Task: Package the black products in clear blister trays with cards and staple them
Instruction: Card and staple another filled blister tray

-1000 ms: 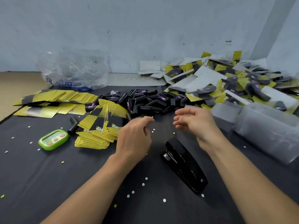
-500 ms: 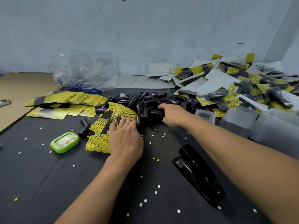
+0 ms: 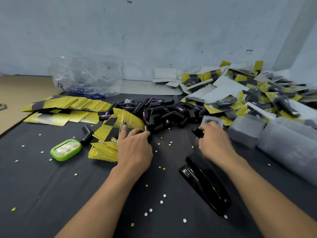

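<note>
Nearest of all, a black stapler lies on the dark table, a bit to the right. Its mouth end points far and left. Little white paper dots are scattered around it.

A little farther, the left hand lies palm down with its fingers nearly straight. The fingertips rest on a messy stack of cards, yellow and black, and they grip nothing. Left of the cards sits a green gadget with red buttons. One lone black piece lies between the gadget and the cards.

To the right, the right hand looks blurry. Its fingers are curled round a small black product, which sticks out on the hand's left side. Just behind this hand is a clear tray. I cannot tell if the hand touches it. More clear trays stand in cloudy stacks on the right.

Farther back, in the middle, is a big heap of black products. To the far left, more cards are spread out in a long row. To the far right is a pile of finished packs. A crinkly plastic bag sits at the back by the wall.
</note>
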